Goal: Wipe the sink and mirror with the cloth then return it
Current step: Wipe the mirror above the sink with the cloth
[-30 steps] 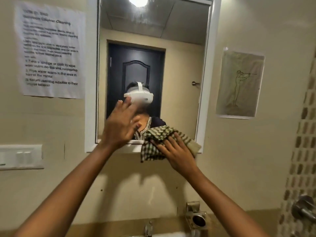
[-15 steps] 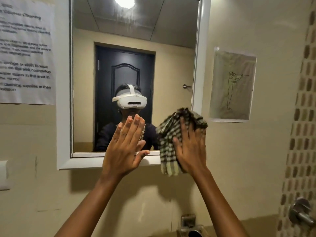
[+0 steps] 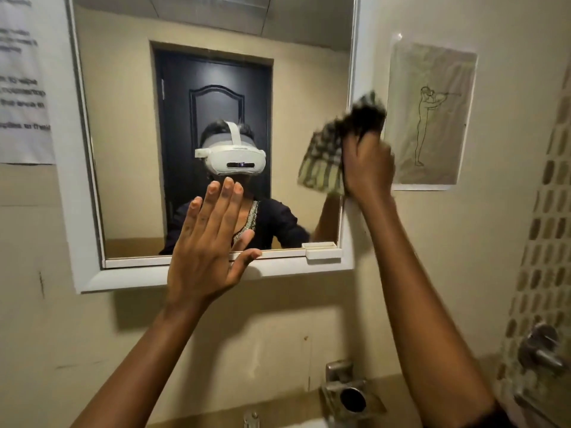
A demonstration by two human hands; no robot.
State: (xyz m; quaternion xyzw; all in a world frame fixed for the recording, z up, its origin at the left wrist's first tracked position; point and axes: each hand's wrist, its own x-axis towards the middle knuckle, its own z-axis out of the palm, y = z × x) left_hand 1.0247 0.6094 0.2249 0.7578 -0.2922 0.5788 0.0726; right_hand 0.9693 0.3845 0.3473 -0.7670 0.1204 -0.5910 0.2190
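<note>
A white-framed mirror [image 3: 129, 149] hangs on the beige wall ahead. My right hand [image 3: 367, 166] presses a green checked cloth [image 3: 327, 159] against the mirror's right edge, at mid height; the cloth is blurred by motion. My left hand [image 3: 210, 248] is raised with fingers spread, flat in front of the mirror's lower frame, holding nothing. The sink is almost wholly out of view; only a sliver of white shows at the bottom edge below the tap [image 3: 251, 420].
A printed notice [image 3: 23, 88] hangs left of the mirror and a line drawing [image 3: 431, 115] to its right. A metal holder [image 3: 352, 396] juts from the wall below. A steel valve [image 3: 543, 347] sticks out of the tiled wall at right.
My right hand has carried the cloth from below the mirror's bottom frame up and right to its right edge. My left hand stays raised and spread. The view has drifted right.
</note>
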